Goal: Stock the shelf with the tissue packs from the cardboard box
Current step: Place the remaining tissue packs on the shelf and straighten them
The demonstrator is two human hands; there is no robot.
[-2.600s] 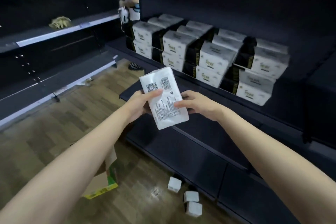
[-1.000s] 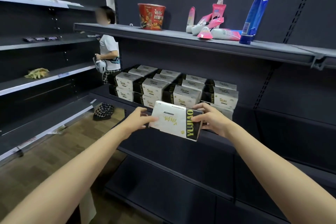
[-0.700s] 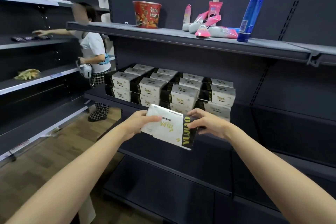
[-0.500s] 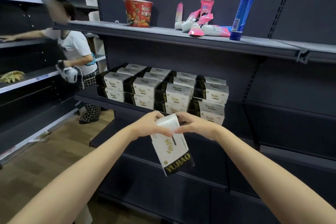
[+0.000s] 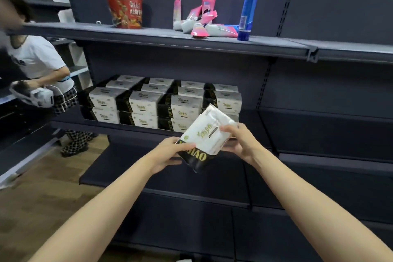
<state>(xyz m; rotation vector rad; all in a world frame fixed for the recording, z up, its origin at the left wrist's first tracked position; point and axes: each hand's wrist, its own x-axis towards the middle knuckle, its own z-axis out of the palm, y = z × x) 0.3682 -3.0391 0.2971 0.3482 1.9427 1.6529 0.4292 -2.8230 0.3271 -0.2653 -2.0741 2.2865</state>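
Both bare hands hold one white plastic-wrapped tissue pack with a black end panel lettered in yellow (image 5: 205, 140), tilted in the air just in front of the dark grey metal middle shelf (image 5: 148, 128). The left hand (image 5: 170, 154) grips the pack's lower black end, its fingers (image 5: 187, 146) curled over the front edge. The right hand (image 5: 242, 140) clasps the upper right side, its fingers (image 5: 228, 128) closed across the white face and the thumb underneath. The pack is clear of the shelf and overlaps, in view, the right end of the stocked block.

On that middle shelf stands the block of matching white-and-black tissue packs (image 5: 161, 102), two layers high, in several columns reaching toward the back panel. To the right of the block the shelf is bare.

Above the middle shelf, the upper grey shelf (image 5: 212, 43) carries a red paper instant-noodle tub (image 5: 125, 11), a loose heap of pink and white tubes (image 5: 200, 21) and an upright blue tube (image 5: 247, 6).

Left of the middle shelf, another person in a white T-shirt and checked trousers (image 5: 42, 70) stands on the wooden floor (image 5: 42, 187), holding a white device.
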